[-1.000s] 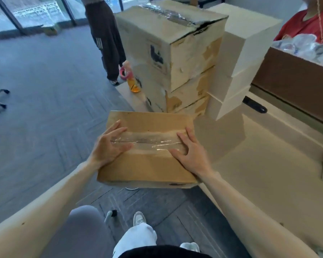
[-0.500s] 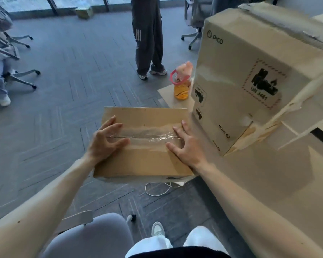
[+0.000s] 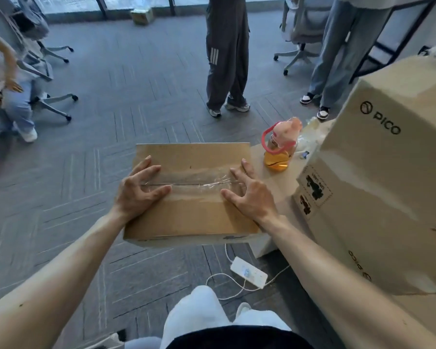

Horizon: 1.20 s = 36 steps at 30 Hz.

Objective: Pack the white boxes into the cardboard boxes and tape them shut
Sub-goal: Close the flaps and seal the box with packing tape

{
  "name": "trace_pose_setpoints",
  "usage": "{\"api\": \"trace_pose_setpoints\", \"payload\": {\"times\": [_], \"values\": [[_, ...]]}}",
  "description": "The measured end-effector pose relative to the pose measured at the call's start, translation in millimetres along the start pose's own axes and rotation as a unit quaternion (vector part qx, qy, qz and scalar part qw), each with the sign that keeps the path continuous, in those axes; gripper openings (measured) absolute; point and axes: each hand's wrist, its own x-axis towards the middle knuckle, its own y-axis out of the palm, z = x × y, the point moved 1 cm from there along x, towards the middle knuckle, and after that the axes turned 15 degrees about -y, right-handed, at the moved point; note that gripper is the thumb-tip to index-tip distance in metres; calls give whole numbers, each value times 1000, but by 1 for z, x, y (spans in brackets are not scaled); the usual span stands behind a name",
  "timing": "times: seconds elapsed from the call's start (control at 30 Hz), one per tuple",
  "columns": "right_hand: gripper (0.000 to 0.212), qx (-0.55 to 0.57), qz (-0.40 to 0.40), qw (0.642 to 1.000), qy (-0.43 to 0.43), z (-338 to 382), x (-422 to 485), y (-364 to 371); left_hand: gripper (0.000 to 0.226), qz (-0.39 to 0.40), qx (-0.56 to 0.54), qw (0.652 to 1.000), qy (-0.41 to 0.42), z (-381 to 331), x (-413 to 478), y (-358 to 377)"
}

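Note:
A small brown cardboard box (image 3: 191, 215) lies closed in front of me, with a strip of clear tape (image 3: 186, 182) along its top seam. It sits at the corner of the tan table (image 3: 262, 245) and overhangs the floor on the left. My left hand (image 3: 136, 192) rests on the left end of the top, fingers spread and arched, fingertips on the tape. At the right end of the seam my right hand (image 3: 249, 195) presses the top in the same way. No white boxes are in view.
A tall stack of large PICO cartons (image 3: 378, 172) fills the table on the right. A pink-lidded orange bottle (image 3: 278, 149) stands behind the small box. A white power strip (image 3: 248, 272) lies on the floor below. Two people (image 3: 224, 59) stand ahead; another sits at left (image 3: 13, 96).
The view has swung left, so the white boxes have left the frame. Both hands stay on the taped box, their fingers now arched instead of flat.

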Motion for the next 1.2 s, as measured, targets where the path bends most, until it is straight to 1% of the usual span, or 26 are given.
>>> {"api": "trace_pose_setpoints", "payload": {"times": [0.13,0.27,0.37,0.5,0.63,0.73,0.83,0.93,1.2], "values": [[72,11,11,1000,-5,-13,61,11,80,-8,7,1000,-9,6,55,-9],[70,27,27,999,7,-25,130,31,86,6,6,1000,-21,20,125,-17],[69,33,17,999,20,-35,191,53,84,21,6,1000,-20,32,195,-24],[69,51,-9,997,52,-51,284,87,67,52,0,999,-11,51,307,-33],[69,62,-33,993,92,-63,362,111,67,95,17,995,11,61,410,-43],[69,53,-52,989,127,-75,403,115,68,132,27,990,28,56,477,-39],[69,35,-85,985,144,-97,430,111,67,157,41,985,63,39,533,-21],[69,22,-102,978,179,-125,450,100,67,191,54,976,87,15,581,8],[68,15,-198,947,254,-233,487,58,63,251,94,949,165,-65,696,122]]}}
